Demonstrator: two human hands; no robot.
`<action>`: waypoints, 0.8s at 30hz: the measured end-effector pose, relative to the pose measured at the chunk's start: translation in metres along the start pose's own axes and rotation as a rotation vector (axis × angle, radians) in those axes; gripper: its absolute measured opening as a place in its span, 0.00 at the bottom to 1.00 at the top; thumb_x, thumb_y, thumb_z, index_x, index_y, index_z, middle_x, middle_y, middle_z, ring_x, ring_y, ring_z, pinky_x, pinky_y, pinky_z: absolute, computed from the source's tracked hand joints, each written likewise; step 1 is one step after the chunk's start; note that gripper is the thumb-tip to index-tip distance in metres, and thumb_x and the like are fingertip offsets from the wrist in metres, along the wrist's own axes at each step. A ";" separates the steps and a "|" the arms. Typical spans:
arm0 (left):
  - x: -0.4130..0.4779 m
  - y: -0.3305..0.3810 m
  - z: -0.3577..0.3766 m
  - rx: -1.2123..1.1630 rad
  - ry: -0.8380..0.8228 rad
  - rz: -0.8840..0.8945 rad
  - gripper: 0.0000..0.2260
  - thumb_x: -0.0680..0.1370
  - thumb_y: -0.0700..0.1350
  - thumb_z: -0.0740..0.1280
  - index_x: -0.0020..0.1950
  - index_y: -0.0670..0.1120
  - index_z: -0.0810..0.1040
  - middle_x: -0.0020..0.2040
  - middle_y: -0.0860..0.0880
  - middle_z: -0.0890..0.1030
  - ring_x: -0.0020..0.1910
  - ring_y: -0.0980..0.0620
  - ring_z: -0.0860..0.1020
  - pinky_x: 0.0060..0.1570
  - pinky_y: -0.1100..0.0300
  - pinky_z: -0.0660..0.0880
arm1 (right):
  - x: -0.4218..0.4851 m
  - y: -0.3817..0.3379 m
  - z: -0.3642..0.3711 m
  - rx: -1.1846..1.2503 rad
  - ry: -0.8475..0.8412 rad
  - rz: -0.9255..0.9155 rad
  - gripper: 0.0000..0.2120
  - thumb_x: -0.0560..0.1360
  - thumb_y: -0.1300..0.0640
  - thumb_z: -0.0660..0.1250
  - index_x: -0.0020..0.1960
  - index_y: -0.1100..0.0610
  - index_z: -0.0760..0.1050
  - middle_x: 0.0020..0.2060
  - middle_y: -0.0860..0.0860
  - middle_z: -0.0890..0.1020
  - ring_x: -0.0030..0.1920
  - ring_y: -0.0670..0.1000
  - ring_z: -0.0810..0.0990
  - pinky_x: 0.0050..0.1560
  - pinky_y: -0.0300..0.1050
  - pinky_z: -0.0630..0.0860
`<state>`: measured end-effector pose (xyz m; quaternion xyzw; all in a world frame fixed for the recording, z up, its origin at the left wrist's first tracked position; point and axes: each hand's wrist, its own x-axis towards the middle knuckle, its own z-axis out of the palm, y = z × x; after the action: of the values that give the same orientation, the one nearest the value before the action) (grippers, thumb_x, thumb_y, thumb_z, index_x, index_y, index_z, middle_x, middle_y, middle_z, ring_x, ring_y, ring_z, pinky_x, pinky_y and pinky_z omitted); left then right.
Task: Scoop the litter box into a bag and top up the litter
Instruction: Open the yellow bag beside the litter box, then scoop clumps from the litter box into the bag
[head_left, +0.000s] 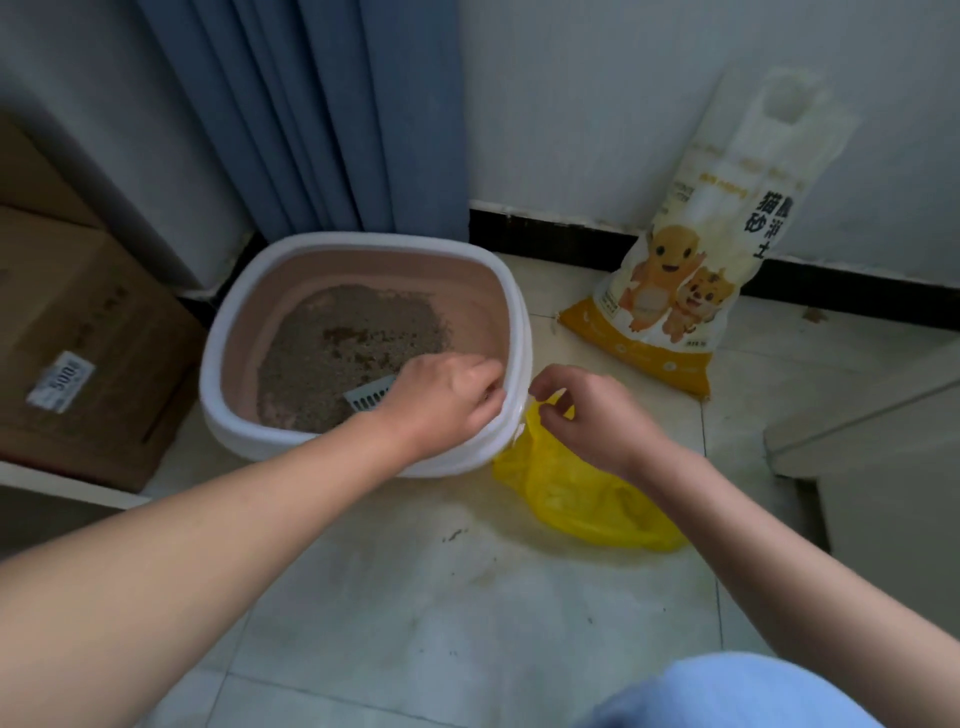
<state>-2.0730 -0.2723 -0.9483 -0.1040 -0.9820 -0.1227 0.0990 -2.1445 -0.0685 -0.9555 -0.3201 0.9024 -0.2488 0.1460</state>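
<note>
Far left: stacked brown cardboard boxes (88, 322), white label (61, 381) on the near face, print too blurred to read. Behind and to the right, blue curtain (311, 114) hanging in folds down to the floor, against a white wall. Centre left: litter box (363, 241), white rim, pink inner walls, set on the tiled floor (467, 597) just in front of the curtain and just beside the boxes. Inside, grey-brown litter (301, 364) over the bottom, with a darker clumped patch near the middle. Pale slotted scoop (369, 397), head resting in the litter at the near right of the box, handle hidden under the left hand (441, 400). Left hand over the box's near right corner, fingers curled down round that hidden handle, gripping. Right hand (587, 410) just right of the box rim, thumb and fingers pinching the top edge of the yellow plastic bag (587, 504). Bag crumpled on the floor, touching the box's right side. Farther right: tall litter sack (691, 270), white and yellow, cartoon animals on the front, standing upright against the wall above the black skirting (545, 228), near the bag but apart from it. Right edge: pale furniture corner (883, 452). Bottom right: light blue cloth (727, 691), blurred.
</note>
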 end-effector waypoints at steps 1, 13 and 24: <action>-0.003 -0.003 -0.009 0.012 -0.016 -0.015 0.11 0.79 0.52 0.60 0.41 0.47 0.72 0.36 0.52 0.75 0.34 0.48 0.75 0.30 0.56 0.72 | 0.003 -0.008 -0.005 -0.013 -0.028 -0.026 0.10 0.76 0.55 0.65 0.56 0.46 0.77 0.48 0.40 0.81 0.42 0.45 0.81 0.45 0.46 0.78; -0.047 -0.031 -0.116 0.148 -0.052 -0.167 0.08 0.76 0.51 0.65 0.45 0.47 0.77 0.41 0.50 0.77 0.41 0.46 0.77 0.37 0.54 0.74 | 0.023 -0.096 -0.072 -0.419 -0.140 -0.295 0.06 0.77 0.54 0.63 0.46 0.50 0.79 0.40 0.46 0.83 0.39 0.50 0.81 0.38 0.49 0.79; -0.076 -0.041 -0.121 0.218 0.008 -0.368 0.11 0.77 0.53 0.62 0.44 0.47 0.78 0.38 0.49 0.79 0.38 0.45 0.78 0.34 0.54 0.74 | 0.024 -0.145 -0.025 -0.487 0.027 -0.254 0.08 0.77 0.51 0.60 0.43 0.53 0.73 0.38 0.50 0.80 0.39 0.57 0.79 0.33 0.48 0.73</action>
<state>-1.9892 -0.3565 -0.8590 0.0887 -0.9915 -0.0320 0.0897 -2.1000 -0.1726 -0.8588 -0.4531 0.8901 -0.0452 0.0204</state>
